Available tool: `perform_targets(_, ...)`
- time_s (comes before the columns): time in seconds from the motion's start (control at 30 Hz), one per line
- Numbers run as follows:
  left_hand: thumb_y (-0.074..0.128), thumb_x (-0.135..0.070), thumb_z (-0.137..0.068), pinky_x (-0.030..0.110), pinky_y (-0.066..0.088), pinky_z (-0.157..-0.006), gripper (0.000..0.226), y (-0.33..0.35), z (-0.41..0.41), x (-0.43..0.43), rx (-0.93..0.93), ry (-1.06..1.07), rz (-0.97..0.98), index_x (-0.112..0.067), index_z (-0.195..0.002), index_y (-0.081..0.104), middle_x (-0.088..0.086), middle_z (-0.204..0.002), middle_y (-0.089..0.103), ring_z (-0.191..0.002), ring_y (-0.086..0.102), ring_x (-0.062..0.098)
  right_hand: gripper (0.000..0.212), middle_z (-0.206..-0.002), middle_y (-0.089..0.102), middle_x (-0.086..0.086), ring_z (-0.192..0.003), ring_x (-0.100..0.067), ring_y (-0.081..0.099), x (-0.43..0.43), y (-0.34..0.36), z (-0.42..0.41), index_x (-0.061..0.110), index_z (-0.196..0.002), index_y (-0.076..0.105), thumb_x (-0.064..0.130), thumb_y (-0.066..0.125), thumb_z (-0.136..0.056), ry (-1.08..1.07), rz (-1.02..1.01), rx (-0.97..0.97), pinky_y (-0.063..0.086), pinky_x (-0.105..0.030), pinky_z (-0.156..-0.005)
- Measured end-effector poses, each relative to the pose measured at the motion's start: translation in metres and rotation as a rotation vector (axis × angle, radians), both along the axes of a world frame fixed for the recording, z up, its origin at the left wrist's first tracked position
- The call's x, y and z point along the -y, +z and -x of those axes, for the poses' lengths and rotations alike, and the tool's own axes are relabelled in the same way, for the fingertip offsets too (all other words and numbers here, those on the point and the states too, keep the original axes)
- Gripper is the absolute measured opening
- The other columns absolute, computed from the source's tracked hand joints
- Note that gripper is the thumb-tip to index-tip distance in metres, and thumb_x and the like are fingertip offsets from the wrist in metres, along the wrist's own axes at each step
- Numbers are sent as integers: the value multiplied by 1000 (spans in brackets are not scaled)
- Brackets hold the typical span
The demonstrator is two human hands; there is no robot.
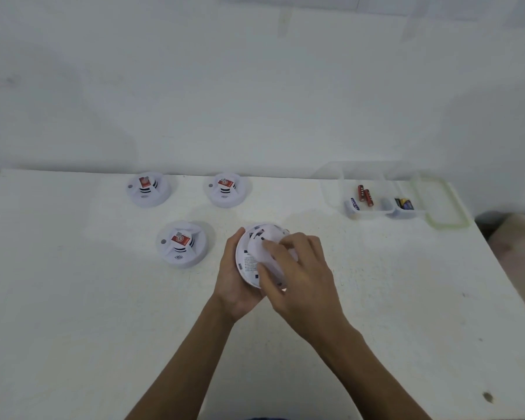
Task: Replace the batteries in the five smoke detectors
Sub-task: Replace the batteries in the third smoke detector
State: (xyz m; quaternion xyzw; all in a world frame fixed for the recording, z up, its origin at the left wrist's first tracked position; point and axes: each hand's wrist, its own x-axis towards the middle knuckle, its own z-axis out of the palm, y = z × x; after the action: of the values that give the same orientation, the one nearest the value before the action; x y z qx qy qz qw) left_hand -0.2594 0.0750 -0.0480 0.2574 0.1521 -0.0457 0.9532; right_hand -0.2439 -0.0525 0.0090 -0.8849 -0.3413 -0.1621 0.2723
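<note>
Three detectors stand left of centre on the surface; the battery box sits at the right.

Both forearms reached forward and met at mid-table. The left hand cupped a detector from beneath, thumb up its side; the right hand curled over its top.

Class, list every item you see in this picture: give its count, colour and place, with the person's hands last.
Smoke detectors on table: three, white with red stickers, left and centre.
Held smoke detector: one, white, underside showing, centre.
Divided container: one, clear plastic, back right.
Batteries: several, red, blue and black, inside container.
Lid: one, green-rimmed, right of container.
Table: one, white.
Left hand: cradles the held detector.
Right hand: grips its top.
</note>
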Motion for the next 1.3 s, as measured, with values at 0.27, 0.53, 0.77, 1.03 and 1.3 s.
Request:
perform_targets(0.27,82,-51,-58,42,48,-95,78,-5,-4,-2,19,11,-32,-19,-125,59,13,-130,56,-110,58,29,48,-106,67,-12,-88,-27,64,-3,-8,-10,20,-110,66,48,69,-70,-74,44,43,57,-34,-68)
perform_targets(0.53,36,-49,-83,37,57,-82,52,5,-3,1,-4,61,-62,-21,-113,67,11,-114,67,-98,66,25,48,-109,65,-11,-90,-25,64,-7,-5,-5,23,-108,70,51,66,-70,-108,57,19,57,-33,-67)
perform_targets(0.77,36,-49,-86,40,55,-83,52,8,-1,0,26,22,-52,-18,-112,69,14,-115,66,-97,67,28,48,-102,66,-13,-82,-27,65,-12,-3,-4,20,-105,71,49,68,-66,-139,21,-45,57,-32,-58)
perform_targets(1.03,36,-52,-86,43,50,-92,59,8,-3,3,0,23,-128,-17,-131,50,16,-130,56,-110,58,30,50,-103,64,-8,-86,-23,65,-15,-1,-5,23,-105,70,55,66,-67,-177,-8,-96,51,-23,-65)
perform_targets(1.3,31,-55,-90,46,43,-101,66,3,-4,3,-14,49,-140,-14,-141,40,17,-139,49,-121,51,34,52,-102,65,-9,-85,-25,65,-18,-4,-3,22,-105,71,56,65,-66,-202,5,-81,56,-30,-64)
